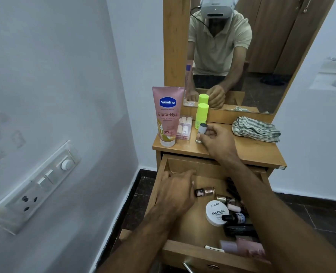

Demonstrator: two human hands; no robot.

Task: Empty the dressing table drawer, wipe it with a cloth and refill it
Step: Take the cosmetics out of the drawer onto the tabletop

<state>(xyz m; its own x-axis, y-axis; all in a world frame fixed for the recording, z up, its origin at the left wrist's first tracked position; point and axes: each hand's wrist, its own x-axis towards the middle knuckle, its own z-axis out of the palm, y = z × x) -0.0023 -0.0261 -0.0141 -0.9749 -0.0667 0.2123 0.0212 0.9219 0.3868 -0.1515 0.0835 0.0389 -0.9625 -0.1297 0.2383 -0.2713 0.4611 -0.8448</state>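
Emptying is underway: the right hand is pinching a small bottle on the tabletop at twelve o'clock. The left hand is closing on a nail polish bottle in the drawer; lifting it out likely comes next.

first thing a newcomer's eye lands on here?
Probably the pink Vaseline tube standing at the tabletop's left rear, with the neon-green stick beside it. Next, the hands: the right hand holds a small bottle on the tabletop, and the left hand reaches a nail polish bottle in the open drawer.
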